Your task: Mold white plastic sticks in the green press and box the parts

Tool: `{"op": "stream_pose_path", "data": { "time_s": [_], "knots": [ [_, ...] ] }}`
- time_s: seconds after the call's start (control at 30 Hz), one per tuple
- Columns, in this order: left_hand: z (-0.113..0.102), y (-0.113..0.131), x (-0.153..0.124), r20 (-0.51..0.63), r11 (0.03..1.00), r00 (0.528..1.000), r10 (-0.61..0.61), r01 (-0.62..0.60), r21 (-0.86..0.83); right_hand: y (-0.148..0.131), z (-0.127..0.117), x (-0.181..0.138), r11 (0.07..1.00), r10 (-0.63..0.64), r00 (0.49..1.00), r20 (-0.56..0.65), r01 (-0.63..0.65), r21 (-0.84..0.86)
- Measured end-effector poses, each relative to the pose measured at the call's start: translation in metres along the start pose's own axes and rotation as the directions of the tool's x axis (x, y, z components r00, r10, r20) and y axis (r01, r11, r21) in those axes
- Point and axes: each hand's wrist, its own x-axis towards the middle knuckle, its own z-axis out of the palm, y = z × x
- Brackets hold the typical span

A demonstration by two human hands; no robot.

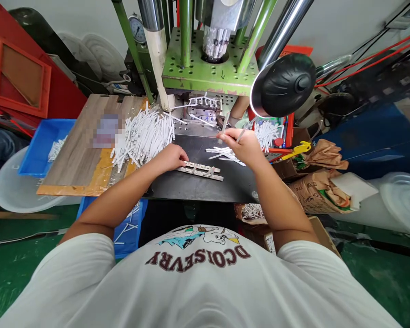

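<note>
My left hand (pixel 172 157) is closed, its fingertips pinching the left end of a pale slotted mould bar (pixel 201 171) on the dark metal table. The bar has two parallel rails, with a small cross piece near its right end. My right hand (pixel 242 143) is closed around a thin, pale flat stick (pixel 226 120) that points up and away; its exact kind I cannot make out. Beneath that hand lie several loose white strips (pixel 227 154). Behind both hands, a metal mould block (pixel 205 108) sits under the press with white pieces on it.
A green press (pixel 210 79) towers at the back, beside a black lamp (pixel 283 84). Left, a large heap of white strips (pixel 145 134) lies partly on a wooden board (pixel 89 118). Another white pile (pixel 266 133) and yellow-handled pliers (pixel 299 149) are on the right.
</note>
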Motion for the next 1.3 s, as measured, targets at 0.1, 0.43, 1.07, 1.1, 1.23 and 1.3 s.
{"op": "stream_pose_path", "data": {
  "time_s": [0.1,0.43,1.07,1.1,1.23,1.3],
  "knots": [
    [-0.013,-0.006,0.02,-0.186,0.999,0.982,-0.007,0.014,0.036,0.018,-0.017,0.018,0.945,0.205,0.964,0.172,-0.149,-0.291],
    [-0.065,0.009,0.109,-0.499,0.912,0.83,-0.251,0.376,0.166,-0.022,0.047,0.128,0.762,0.374,0.925,0.066,-0.266,-0.59],
    [-0.031,0.085,0.029,-0.292,0.938,0.954,0.074,-0.166,-0.304,-0.021,0.01,-0.003,0.987,-0.111,0.972,-0.208,0.084,-0.135],
    [-0.03,0.08,0.03,-0.29,0.925,0.954,0.071,-0.172,-0.338,-0.02,0.009,-0.002,0.989,-0.111,0.969,-0.221,0.087,-0.116],
    [-0.014,0.054,0.042,-0.31,0.805,0.945,0.104,-0.263,-0.532,-0.018,0.008,0.002,0.995,0.015,0.937,-0.349,0.021,0.097],
    [-0.002,0.046,0.051,-0.33,0.8,0.929,0.17,-0.325,-0.504,-0.019,0.011,0.005,0.962,0.158,0.921,-0.355,-0.063,0.264]
  ]
}}
